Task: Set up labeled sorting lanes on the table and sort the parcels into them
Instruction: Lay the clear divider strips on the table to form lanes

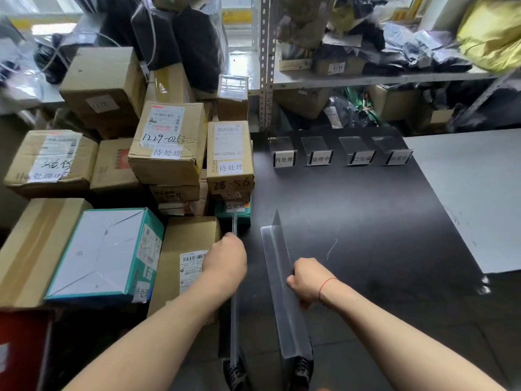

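My forearms are bare, no sleeves showing. A thin red string [326,286] circles my wrist just behind my right hand [306,280]. My left hand [225,259] wears nothing.

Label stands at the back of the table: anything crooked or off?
Three of the label stands sit roughly square in a row. The rightmost stand is turned at an angle and its label is too blurred to read. No parcels are on the dark table yet.

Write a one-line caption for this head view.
Each hand holds a clear plastic divider strip before four labelled clear sign stands on the black table.
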Action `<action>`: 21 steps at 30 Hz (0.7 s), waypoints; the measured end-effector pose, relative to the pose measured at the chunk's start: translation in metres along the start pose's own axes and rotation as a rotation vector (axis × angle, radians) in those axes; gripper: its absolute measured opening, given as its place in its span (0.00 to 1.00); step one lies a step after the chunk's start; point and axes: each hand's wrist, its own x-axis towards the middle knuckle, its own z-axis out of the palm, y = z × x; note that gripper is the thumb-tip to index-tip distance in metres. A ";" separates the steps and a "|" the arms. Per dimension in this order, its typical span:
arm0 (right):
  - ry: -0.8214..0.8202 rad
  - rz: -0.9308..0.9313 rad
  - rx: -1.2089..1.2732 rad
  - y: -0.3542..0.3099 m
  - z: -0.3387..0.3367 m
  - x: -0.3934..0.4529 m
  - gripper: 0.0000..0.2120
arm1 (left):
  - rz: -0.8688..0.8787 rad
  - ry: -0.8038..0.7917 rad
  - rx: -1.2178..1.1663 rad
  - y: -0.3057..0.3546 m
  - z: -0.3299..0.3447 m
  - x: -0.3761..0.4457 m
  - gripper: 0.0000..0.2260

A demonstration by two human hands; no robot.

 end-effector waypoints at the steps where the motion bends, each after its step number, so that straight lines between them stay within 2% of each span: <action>1: 0.016 0.013 0.000 0.001 0.001 -0.001 0.10 | 0.052 0.054 0.005 0.007 -0.004 -0.004 0.10; 2: 0.039 0.024 -0.001 0.003 0.002 -0.001 0.09 | 0.115 0.081 0.023 0.014 -0.006 -0.007 0.08; 4: 0.090 0.054 0.019 0.008 0.002 0.000 0.08 | 0.222 0.035 0.011 0.029 -0.002 -0.011 0.07; 9: 0.189 0.081 0.065 0.024 -0.016 0.002 0.09 | 0.302 -0.400 -0.263 0.068 0.028 0.012 0.21; 11: 0.213 0.082 0.079 0.035 -0.024 0.005 0.13 | 0.257 -0.509 -0.503 0.084 0.038 0.019 0.26; 14: 0.235 0.066 0.098 0.049 -0.033 0.013 0.12 | 0.077 -0.654 -0.904 0.104 0.048 0.026 0.28; 17: 0.286 0.025 0.160 0.065 -0.045 0.029 0.12 | 0.027 -0.697 -1.042 0.128 0.051 0.038 0.27; 21: 0.263 -0.056 0.331 0.088 -0.062 0.054 0.09 | -0.040 -0.629 -1.190 0.164 0.056 0.059 0.26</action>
